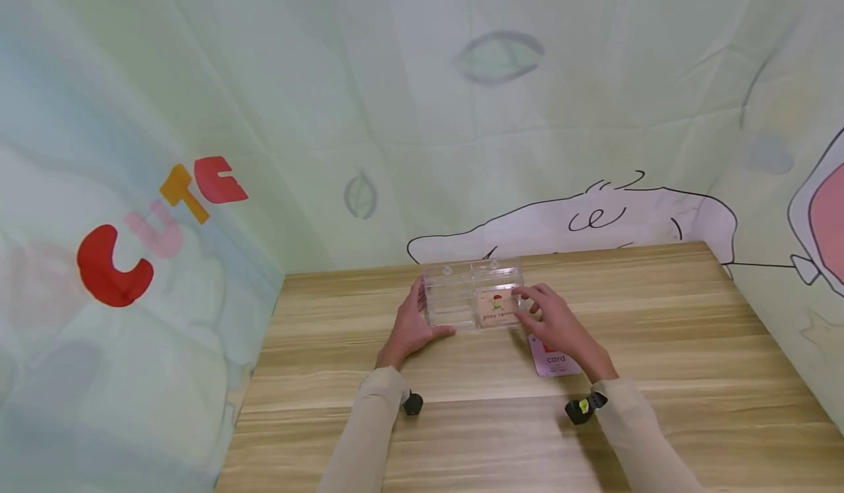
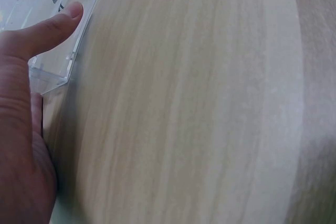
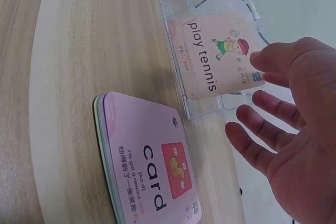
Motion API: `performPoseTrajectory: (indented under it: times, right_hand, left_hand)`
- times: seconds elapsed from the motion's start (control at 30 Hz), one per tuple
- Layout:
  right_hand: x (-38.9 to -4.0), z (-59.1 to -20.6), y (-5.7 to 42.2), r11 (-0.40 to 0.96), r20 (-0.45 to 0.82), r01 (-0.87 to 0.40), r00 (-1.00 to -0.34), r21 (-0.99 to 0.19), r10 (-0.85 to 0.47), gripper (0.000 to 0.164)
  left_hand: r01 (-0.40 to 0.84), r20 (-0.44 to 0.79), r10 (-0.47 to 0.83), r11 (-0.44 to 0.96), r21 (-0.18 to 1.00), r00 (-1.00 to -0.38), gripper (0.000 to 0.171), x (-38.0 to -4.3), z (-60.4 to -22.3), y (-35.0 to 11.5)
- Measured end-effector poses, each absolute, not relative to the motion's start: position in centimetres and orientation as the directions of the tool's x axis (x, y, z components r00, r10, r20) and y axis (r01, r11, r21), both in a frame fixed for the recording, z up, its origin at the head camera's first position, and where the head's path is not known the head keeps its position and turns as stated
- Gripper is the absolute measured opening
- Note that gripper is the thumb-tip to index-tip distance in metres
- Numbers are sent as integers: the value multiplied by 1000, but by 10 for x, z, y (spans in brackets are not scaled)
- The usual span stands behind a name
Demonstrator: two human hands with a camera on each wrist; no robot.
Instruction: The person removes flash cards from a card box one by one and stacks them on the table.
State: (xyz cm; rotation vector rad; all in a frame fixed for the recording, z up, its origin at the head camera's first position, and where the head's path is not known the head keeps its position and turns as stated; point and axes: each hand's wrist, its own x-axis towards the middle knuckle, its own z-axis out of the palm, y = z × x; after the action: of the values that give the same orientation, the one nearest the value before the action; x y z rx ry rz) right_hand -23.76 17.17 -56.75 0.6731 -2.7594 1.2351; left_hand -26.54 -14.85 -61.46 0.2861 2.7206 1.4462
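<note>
A clear plastic card holder (image 1: 451, 297) with compartments side by side stands on the wooden table near its back edge. My left hand (image 1: 410, 326) holds the holder's left side, thumb along the front and fingers at the far side. In the right compartment sits a peach "play tennis" card (image 3: 215, 56) with a cartoon tennis player. My right hand (image 1: 557, 323) pinches that card's edge between thumb and index finger; the other fingers curl loosely, free of it. A small stack of cards (image 3: 142, 129), topped by a lilac "card" card, lies just below the right hand.
The light wood-grain table (image 1: 488, 434) reaches a fabric backdrop (image 1: 395, 112) with printed leaves and a cartoon animal. Red, pink and orange letters mark the left side. Each wrist wears a small black camera (image 1: 412, 403).
</note>
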Motion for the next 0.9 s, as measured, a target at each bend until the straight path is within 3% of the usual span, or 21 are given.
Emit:
performPoseTrajectory:
  times: [0.9]
  right_hand:
    - [-235,-563,170,583,206,-385,-914,-715,-350,40]
  left_hand:
    - [150,58,182,542,827,-982,133,-265,-615,-149]
